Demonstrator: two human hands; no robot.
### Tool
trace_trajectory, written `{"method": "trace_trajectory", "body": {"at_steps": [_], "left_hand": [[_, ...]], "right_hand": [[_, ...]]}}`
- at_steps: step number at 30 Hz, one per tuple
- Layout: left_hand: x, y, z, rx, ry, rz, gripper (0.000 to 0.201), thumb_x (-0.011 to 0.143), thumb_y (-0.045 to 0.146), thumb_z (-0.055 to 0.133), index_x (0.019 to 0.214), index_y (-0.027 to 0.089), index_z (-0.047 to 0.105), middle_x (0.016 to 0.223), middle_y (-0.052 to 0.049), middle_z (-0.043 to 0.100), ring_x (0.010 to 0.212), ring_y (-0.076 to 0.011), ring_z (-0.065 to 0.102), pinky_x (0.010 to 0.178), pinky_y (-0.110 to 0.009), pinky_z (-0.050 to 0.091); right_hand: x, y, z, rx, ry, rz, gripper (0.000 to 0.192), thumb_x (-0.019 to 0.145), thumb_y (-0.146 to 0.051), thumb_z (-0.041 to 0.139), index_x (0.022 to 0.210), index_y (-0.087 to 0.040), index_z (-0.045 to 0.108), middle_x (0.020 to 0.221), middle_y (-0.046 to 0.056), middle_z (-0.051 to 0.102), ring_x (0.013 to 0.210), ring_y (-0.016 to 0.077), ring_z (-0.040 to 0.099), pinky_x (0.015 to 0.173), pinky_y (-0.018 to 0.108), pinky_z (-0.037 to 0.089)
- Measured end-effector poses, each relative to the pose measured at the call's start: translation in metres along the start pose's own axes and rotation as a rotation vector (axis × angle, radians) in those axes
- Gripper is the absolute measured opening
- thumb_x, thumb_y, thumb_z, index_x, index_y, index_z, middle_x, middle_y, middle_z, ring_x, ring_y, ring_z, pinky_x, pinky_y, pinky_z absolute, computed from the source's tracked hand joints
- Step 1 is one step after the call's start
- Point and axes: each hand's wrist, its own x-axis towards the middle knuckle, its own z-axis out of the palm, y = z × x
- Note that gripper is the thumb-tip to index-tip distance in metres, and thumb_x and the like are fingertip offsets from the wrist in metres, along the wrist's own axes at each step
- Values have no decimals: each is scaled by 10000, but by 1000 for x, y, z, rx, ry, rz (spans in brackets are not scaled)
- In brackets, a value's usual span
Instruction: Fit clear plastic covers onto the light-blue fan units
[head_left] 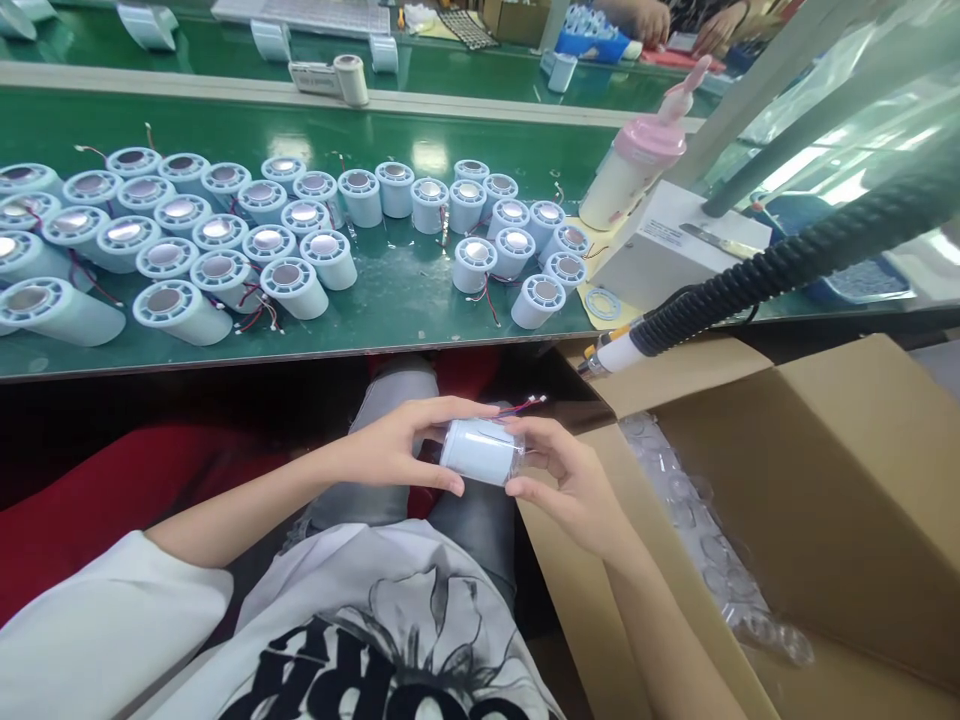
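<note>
Above my lap, both hands hold a pale blue cylindrical battery pack (480, 452) lying on its side. Clear plastic wraps it and sticks out past its right end. My left hand (420, 445) grips the left end, thumb below and fingers over the top. On the right end, my right hand (559, 470) has its thumb and fingers closed. Thin red and dark wires (517, 407) with small white connectors rise behind the pack. Many similar blue cylinders (300, 290) with ring-shaped end caps stand on the green workbench (397, 290) in front of me.
An open cardboard box (840, 480) with clear plastic pieces (697, 540) stands to my right. A black corrugated hose (750, 290) reaches across above it. A pink-topped bottle (637, 160) and a white metal stand (667, 250) occupy the bench's right end. Another person's hands (686, 25) work beyond.
</note>
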Motion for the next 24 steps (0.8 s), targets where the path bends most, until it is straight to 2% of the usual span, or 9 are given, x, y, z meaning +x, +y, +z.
{"method": "trace_trajectory", "body": {"at_steps": [12, 18, 24], "left_hand": [[-2, 3, -3, 147, -18, 48, 717, 703, 241, 758, 1357, 285, 466, 1408, -113, 474, 1300, -277, 442, 1007, -389, 456], [-2, 4, -2, 143, -35, 45, 687, 730, 232, 732, 1357, 288, 454, 1409, -105, 465, 1312, -262, 425, 1020, -390, 447], [-1, 2, -1, 108, -32, 35, 672, 731, 227, 729, 1348, 271, 466, 1411, -110, 461, 1313, -264, 424, 1033, -396, 434]], "right_hand": [[5, -2, 5, 271, -18, 238, 367, 756, -452, 669, 1017, -232, 535, 873, 33, 641, 746, 159, 618, 631, 291, 556], [8, 0, 6, 389, 19, 348, 388, 731, -496, 668, 957, -212, 530, 743, -9, 622, 611, 125, 618, 518, 251, 561], [10, 5, 12, 460, 16, 487, 463, 742, -635, 575, 873, -205, 463, 539, -30, 607, 435, 133, 611, 380, 196, 478]]}}
